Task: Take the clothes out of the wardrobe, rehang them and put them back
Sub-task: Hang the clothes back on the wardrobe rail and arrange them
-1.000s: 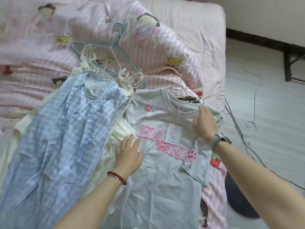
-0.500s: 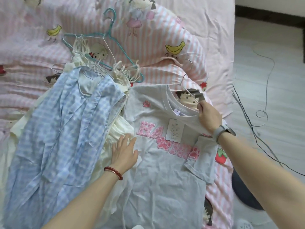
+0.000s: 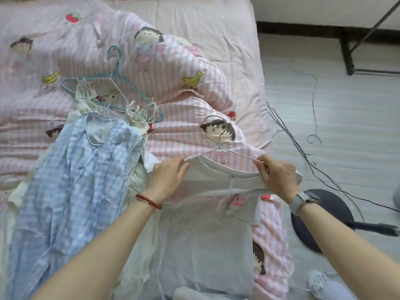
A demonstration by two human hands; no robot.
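Grey cotton fills the head view between the two hands: the grey T-shirt [image 3: 207, 234] lies on the striped cartoon quilt [image 3: 173, 87], its top now folded toward the person so the pink lettering that faced up half a second ago is almost hidden. The left hand [image 3: 167, 176], which a moment ago rested flat on the shirt's side, has come up to the left shoulder and its curled fingers grip the fabric there over the hanger's end. The right hand [image 3: 279, 176] pinches the right shoulder together with the arm of the white wire hanger [image 3: 218, 148], whose hook rises just beyond both hands, over the printed girl. The collar stretches from one hand to the other, and the hang-tag string dangles just below it.

My reading is that the hanger is being worked out of, or settled into, the neck opening; which of the two I cannot tell, so the rehanging step is under way, not finished.

Left of the left hand lie the blue gingham shirt [image 3: 71, 191] and cream garments, with a teal hanger [image 3: 121, 81] and more wire hangers beyond them. Right of the right hand, cables [image 3: 313, 105] trail across the floor.
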